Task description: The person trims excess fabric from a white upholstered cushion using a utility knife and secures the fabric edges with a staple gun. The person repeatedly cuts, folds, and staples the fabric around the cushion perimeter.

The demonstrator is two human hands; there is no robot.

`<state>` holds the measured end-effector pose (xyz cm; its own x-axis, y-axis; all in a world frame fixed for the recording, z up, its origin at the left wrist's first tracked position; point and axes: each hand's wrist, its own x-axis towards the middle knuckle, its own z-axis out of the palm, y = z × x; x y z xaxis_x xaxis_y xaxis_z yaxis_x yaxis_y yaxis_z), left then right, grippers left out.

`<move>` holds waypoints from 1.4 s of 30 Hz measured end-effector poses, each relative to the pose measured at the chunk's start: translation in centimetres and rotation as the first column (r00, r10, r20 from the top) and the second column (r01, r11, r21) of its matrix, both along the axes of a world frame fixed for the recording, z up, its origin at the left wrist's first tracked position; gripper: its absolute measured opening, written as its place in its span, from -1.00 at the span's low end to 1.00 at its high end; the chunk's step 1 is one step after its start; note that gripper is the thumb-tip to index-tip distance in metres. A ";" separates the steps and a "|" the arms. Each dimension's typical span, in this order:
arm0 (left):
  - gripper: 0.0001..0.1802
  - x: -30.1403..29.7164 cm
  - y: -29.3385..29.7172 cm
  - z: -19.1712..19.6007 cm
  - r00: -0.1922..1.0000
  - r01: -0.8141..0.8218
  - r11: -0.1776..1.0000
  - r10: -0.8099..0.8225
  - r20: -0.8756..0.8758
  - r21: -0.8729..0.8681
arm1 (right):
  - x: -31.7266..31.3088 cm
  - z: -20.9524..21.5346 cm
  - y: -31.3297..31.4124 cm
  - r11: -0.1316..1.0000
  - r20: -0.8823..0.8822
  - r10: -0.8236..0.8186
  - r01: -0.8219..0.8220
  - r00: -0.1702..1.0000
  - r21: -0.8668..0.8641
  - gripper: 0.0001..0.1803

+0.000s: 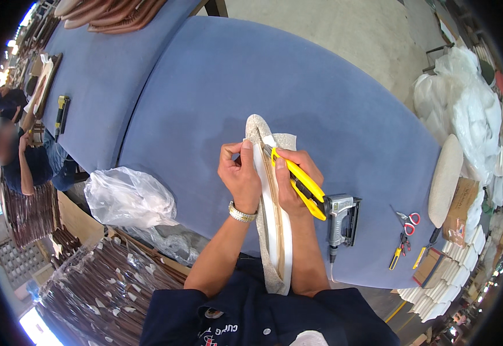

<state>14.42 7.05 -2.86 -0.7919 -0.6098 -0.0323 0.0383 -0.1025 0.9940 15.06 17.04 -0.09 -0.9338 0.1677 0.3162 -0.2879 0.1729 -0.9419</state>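
A long, narrow padded piece [272,225] lies in front of me, its far end on the blue table and its near end against my body. Beige fabric wraps its rounded tip, with white padding and a brown strip along its length. My left hand [242,177] wears a metal watch and pinches the beige fabric [255,124] at the left edge near the tip. A yellow and black utility knife [307,187] is gripped in my right hand [297,181]. The knife's front end touches the piece close to a loose fabric flap [286,140].
A staple gun [342,221] with a hose lies right of my forearm. Scissors [409,222], pliers [400,251] and another cutter [427,249] lie farther right, near a beige padded piece [445,181]. A plastic bag [129,197] sits at left. Another person [23,151] works at far left.
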 end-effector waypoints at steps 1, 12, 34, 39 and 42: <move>-0.80 0.0 0.1 0.1 1.000 -0.007 1.000 0.007 -0.009 -0.018 | 0.0 0.0 -0.1 1.000 0.006 -0.011 0.011 1.000 -0.023 -0.83; -0.84 -0.1 -0.1 -0.6 0.998 0.007 0.993 -0.014 -0.059 -0.118 | -2.3 0.0 -0.7 0.998 -0.121 0.009 -0.002 0.993 0.063 -0.79; -0.81 0.2 -0.3 -0.5 0.988 0.041 0.958 -0.082 -0.131 -0.284 | -1.7 0.4 -0.8 0.998 -0.032 0.041 -0.040 0.999 0.038 -0.86; -0.83 1.7 -0.3 1.0 0.981 0.081 0.879 -0.154 -0.119 -0.469 | -0.3 -2.2 0.8 0.991 0.060 -0.104 0.109 0.993 -0.078 -0.79; -0.87 3.5 -1.5 2.2 0.962 0.202 0.896 -0.257 -0.090 -0.396 | 0.6 -2.2 5.7 0.937 0.319 -0.209 0.283 0.925 -0.207 -0.74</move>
